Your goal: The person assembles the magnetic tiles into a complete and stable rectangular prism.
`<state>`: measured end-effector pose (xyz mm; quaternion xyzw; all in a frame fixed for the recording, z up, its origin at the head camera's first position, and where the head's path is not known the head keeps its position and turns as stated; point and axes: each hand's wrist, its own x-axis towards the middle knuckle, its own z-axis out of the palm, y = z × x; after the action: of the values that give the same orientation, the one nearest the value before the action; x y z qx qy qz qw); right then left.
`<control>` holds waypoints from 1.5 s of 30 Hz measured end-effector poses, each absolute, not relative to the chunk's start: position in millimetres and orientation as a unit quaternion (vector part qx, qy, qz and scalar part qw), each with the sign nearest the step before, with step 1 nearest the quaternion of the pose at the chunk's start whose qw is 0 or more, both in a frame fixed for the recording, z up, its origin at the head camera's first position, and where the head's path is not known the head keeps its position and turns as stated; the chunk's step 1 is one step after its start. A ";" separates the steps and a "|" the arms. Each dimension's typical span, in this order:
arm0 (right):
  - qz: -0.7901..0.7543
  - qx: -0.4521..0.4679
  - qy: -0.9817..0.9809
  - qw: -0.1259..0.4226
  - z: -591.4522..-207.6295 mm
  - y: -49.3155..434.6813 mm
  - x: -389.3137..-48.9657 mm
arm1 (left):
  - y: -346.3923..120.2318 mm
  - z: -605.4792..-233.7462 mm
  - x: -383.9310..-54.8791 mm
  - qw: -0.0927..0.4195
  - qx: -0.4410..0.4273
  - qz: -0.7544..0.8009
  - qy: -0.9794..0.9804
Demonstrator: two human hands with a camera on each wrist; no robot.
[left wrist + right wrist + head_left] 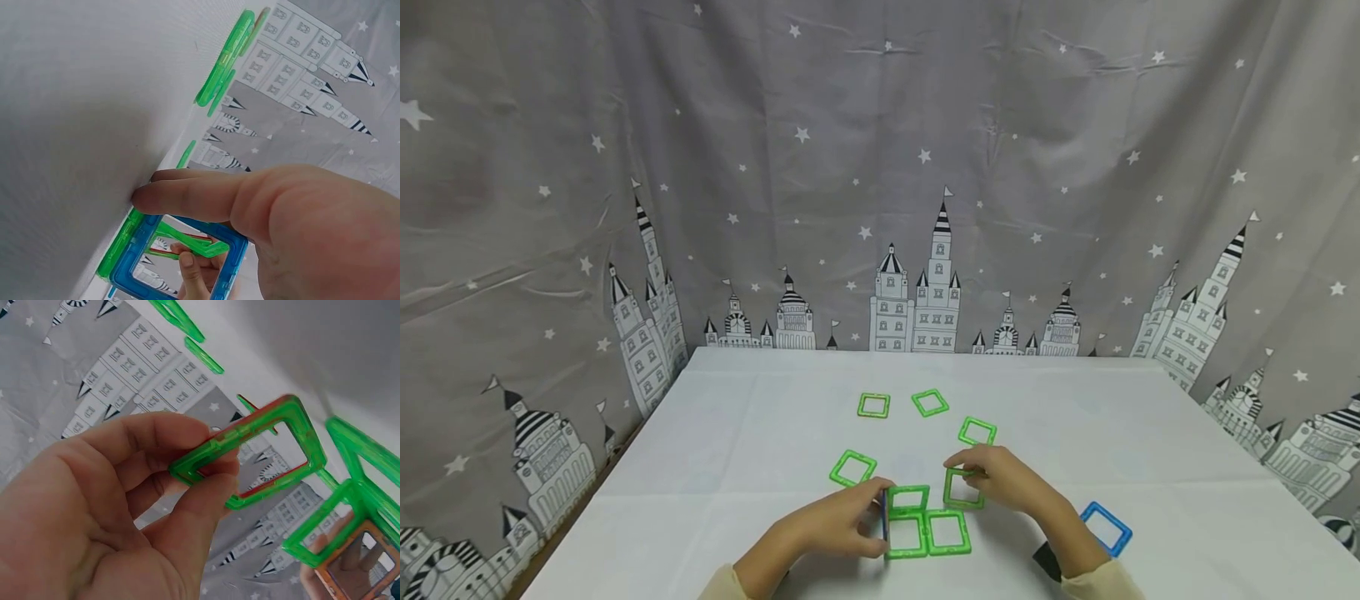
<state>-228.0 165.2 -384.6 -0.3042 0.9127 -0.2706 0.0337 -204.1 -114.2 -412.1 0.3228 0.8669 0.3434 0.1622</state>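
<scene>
My left hand [831,525] grips a square magnetic frame tile, blue on its outer face [236,265] and orange on its inner face [331,584]. It stands upright along the left edge of a flat green tile [908,553]. Another green tile [950,550] lies flat against that one's right side. At the back of the left flat tile, a green tile [303,555] stands up. Between thumb and fingers my right hand [1011,479] pinches a green tile with a red face [309,437], held tilted above the table, right of the group and apart from it.
Loose green tiles lie farther back: one at left [853,455], one at the rear [874,415], one beside it [930,412] and one behind my right hand [977,421]. A blue tile [1114,519] lies right of my right forearm. Behind the white table [737,433] hangs a grey curtain [850,208].
</scene>
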 end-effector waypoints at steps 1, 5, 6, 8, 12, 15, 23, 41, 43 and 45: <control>-0.273 -0.306 0.911 0.035 -384.9 163.6 -227.6 | -114.3 -412.1 -204.0 0.161 0.324 0.343 0.867; -0.278 -0.313 0.907 0.040 -386.7 158.0 -226.7 | -114.5 -411.6 -204.1 0.162 0.326 0.342 0.867; -0.277 -0.314 0.907 0.041 -387.1 156.7 -226.6 | -114.6 -411.6 -204.1 0.165 0.325 0.342 0.866; -0.277 -0.316 0.906 0.042 -387.3 154.7 -226.2 | -114.7 -411.5 -204.4 0.168 0.323 0.344 0.866; -0.278 -0.316 0.906 0.045 -386.5 151.1 -224.3 | -115.0 -410.5 -204.9 0.170 0.324 0.342 0.866; -0.278 -0.312 0.907 0.048 -385.7 149.2 -222.6 | -114.9 -409.6 -205.0 0.171 0.326 0.344 0.864; -0.272 -0.324 0.906 0.027 -389.1 145.6 -222.3 | -115.1 -410.3 -204.9 0.176 0.327 0.357 0.857; -0.227 -0.320 0.920 -0.003 -394.0 139.6 -220.5 | -115.2 -409.6 -206.8 0.173 0.328 0.340 0.864; -0.211 -0.322 0.923 -0.021 -395.1 138.1 -219.5 | -115.8 -410.2 -206.6 0.174 0.327 0.341 0.864; -0.196 -0.325 0.924 -0.039 -396.2 137.1 -218.7 | -116.3 -410.3 -206.2 0.175 0.329 0.342 0.863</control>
<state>-218.7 137.1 -396.2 -0.3254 0.9243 -0.1958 -0.0390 -206.2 -116.3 -410.3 0.3287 0.8626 0.3424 0.1750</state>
